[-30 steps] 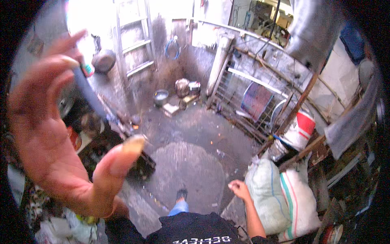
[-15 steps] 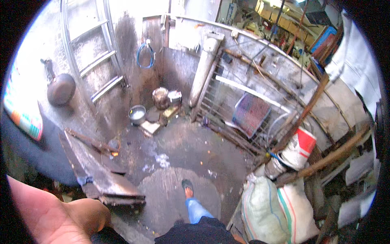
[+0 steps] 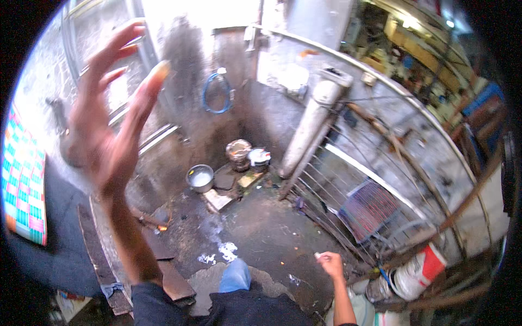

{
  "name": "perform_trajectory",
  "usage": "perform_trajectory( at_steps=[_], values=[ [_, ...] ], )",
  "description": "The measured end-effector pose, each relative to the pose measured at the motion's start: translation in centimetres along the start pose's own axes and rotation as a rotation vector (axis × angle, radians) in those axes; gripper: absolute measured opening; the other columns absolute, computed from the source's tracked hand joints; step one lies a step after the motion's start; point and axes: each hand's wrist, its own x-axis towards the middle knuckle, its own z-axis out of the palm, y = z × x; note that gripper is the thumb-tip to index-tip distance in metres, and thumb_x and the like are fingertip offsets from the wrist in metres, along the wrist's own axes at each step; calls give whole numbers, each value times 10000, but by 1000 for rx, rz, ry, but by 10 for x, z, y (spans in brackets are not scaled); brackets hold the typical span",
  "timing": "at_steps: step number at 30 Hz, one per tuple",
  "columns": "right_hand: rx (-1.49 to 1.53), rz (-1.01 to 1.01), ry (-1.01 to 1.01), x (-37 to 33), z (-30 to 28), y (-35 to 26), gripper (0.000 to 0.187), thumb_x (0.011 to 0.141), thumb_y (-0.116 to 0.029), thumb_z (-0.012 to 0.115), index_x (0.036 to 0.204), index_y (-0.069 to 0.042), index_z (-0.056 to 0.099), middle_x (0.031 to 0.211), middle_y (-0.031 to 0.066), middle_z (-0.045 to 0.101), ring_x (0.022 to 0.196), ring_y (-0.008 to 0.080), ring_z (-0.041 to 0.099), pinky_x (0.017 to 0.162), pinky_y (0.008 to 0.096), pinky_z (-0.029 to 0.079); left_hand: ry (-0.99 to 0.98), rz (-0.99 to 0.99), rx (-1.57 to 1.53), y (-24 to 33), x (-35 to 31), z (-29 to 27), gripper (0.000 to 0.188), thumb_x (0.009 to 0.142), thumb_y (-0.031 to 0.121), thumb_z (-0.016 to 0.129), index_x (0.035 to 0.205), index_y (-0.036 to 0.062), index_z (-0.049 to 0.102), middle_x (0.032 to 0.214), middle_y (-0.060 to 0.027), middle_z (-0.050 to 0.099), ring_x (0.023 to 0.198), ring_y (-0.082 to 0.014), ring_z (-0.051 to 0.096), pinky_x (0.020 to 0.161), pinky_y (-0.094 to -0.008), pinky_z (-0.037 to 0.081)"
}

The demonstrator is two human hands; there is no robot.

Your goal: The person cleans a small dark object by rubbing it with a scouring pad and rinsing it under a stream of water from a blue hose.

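My left hand is raised at the left, fingers spread and curved, with nothing in it. It passes in front of the metal ladder that leans on the wall and covers part of it. At the lower right, above the dark floor, my right hand has its fingers drawn together. A tiny pale spot shows at their tips; I cannot make out whether it is a held thing. My bent knee in blue jeans shows between the arms.
By the far wall stand a metal pot, a brownish pot and a white container. A blue coiled hose hangs above. Rightward are a pipe, a wire rack, a red-and-white bucket and sacks. Boards lie left.
My left hand has risen from the lower left corner to in front of the ladder. My right hand has come into view. The view has shifted, and a knee now shows where the foot did.
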Motion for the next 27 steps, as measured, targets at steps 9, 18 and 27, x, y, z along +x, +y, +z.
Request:
perform_trajectory(
  at_steps=[9, 18, 27],
  values=[
    [238, -187, 125, 193, 85, -53, 131, 715, 13, 594, 622, 2, 685, 813, 100, 705, 739, 158, 641, 715, 293, 493, -89, -480, -546, -276, 3, 226, 380, 922, 267, 602, 1237, 58, 568, 1206, -70, 597, 1155, -157, 526, 997, -337, 396],
    [263, 263, 10, 360, 144, -181, 246, 839, -199, 664, 693, -3, 692, 684, 78, 677, 625, 127, 627, 588, 241, 493, -351, -527, -141, -532, -34, 490, 562, 822, 349, 690, 1259, 44, 511, 1208, -241, 574, 1156, -336, 540, 970, -413, 417],
    [133, -236, -403, 646, 232, -227, 97, 788, -51, 623, 786, -55, 720, 757, 46, 704, 696, 121, 651, 675, 274, 517, -485, -859, -432, -652, -130, 656, 583, 922, 161, 551, 1454, 77, 327, 1238, -138, 587, 1119, -223, 548, 978, -335, 398]
  ],
)
